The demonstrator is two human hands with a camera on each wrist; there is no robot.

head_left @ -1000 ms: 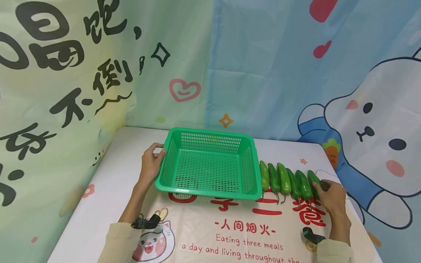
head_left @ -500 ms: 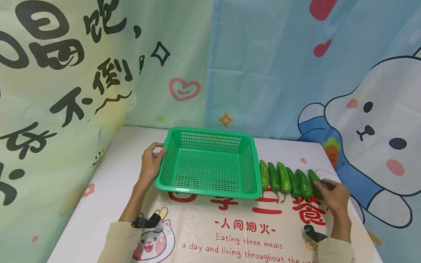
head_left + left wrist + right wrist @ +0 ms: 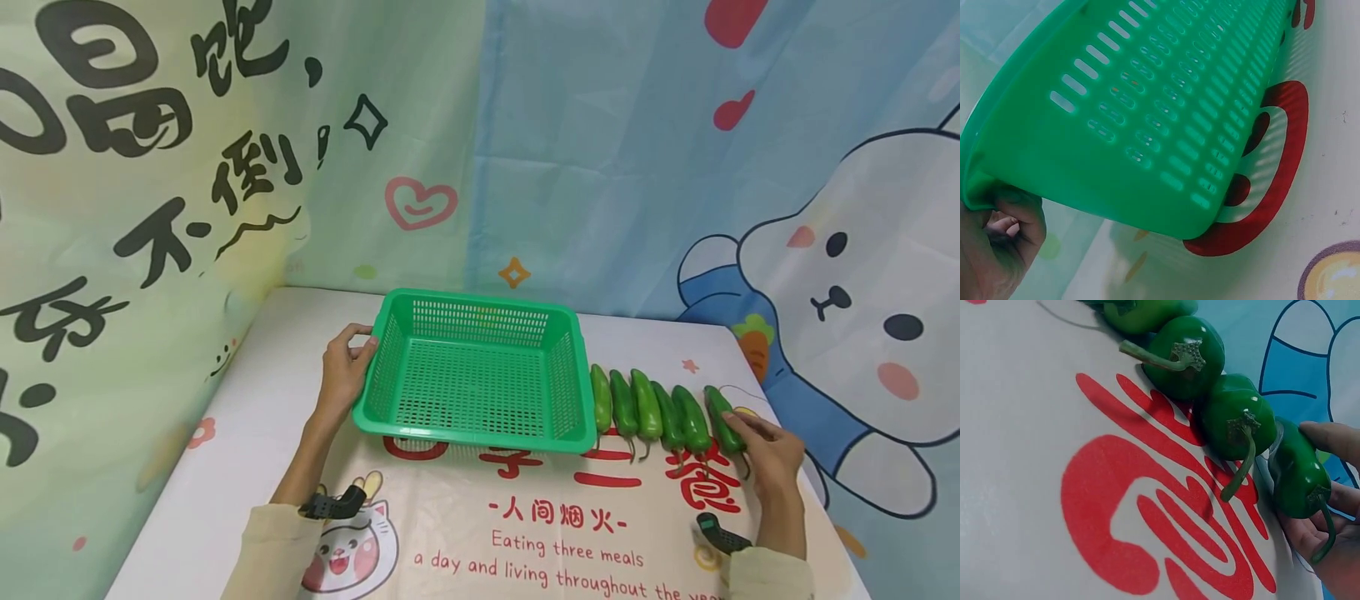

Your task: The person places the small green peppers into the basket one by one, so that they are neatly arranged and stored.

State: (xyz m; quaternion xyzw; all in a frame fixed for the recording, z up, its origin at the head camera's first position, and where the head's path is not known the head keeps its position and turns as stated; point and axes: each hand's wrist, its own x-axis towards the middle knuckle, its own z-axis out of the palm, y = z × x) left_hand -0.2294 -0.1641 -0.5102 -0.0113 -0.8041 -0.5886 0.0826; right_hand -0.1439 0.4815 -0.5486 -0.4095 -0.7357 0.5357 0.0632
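A green plastic basket [image 3: 475, 392] with slotted walls sits tilted toward the camera. At its left rim, my left hand [image 3: 346, 371] grips the edge. In the left wrist view, curled fingers [image 3: 1025, 219] show under the rim, close to the basket's corner [image 3: 1085, 175]. My right hand [image 3: 768, 458] holds the rightmost green chili pepper [image 3: 722, 415] between thumb and fingers. Its curved stem points toward the person, and a narrow gap parts it from the neighbouring pepper [image 3: 691, 421]. In the right wrist view, the held pepper [image 3: 1297, 469] leans between the fingers and thumb.
Several more green peppers [image 3: 647, 406] lie side by side in a row right of the basket, stems toward the person. The table [image 3: 555, 492] bears a printed cloth with red lettering. A patterned curtain [image 3: 600, 167] hangs behind and along the left.
My right hand has shifted slightly right and toward the person with the end pepper, widening its gap from the row. The left hand and basket stay in place.
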